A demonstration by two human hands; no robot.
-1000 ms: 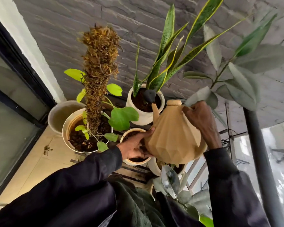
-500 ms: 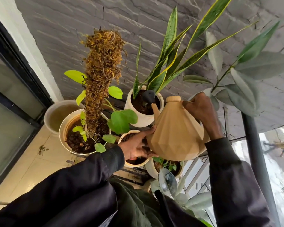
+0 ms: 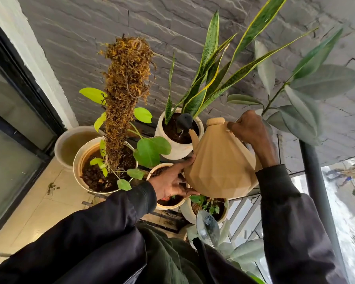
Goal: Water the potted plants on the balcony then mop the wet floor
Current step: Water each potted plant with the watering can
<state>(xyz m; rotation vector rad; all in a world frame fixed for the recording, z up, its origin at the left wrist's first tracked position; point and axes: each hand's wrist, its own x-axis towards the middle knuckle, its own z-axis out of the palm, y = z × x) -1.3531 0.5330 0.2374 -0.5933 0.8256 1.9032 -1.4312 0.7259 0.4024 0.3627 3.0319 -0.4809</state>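
Note:
A tan faceted watering can (image 3: 219, 165) is tilted toward the white pot of the snake plant (image 3: 178, 150). Its black rose (image 3: 184, 121) hangs over that pot's soil and water runs from it. My right hand (image 3: 249, 130) grips the can's handle at the top. My left hand (image 3: 172, 181) presses flat against the can's lower left side, fingers spread. Left of it stands a big pot with a moss pole (image 3: 84, 158) and green leaves. Two small pots (image 3: 170, 206) (image 3: 187, 210) sit partly hidden under the can and my left hand.
A pale bucket (image 3: 62, 144) with murky water stands at the wall by the dark door frame (image 3: 27, 95). Beige floor tiles (image 3: 35, 208) lie at the left. A grey post (image 3: 316, 181) and railing rise at the right, beside a rubber plant (image 3: 307, 93).
The view has shifted slightly, so the pots sit lower and further right in frame. The can stays tilted over the snake plant pot in both hands, and water now shows at the rose.

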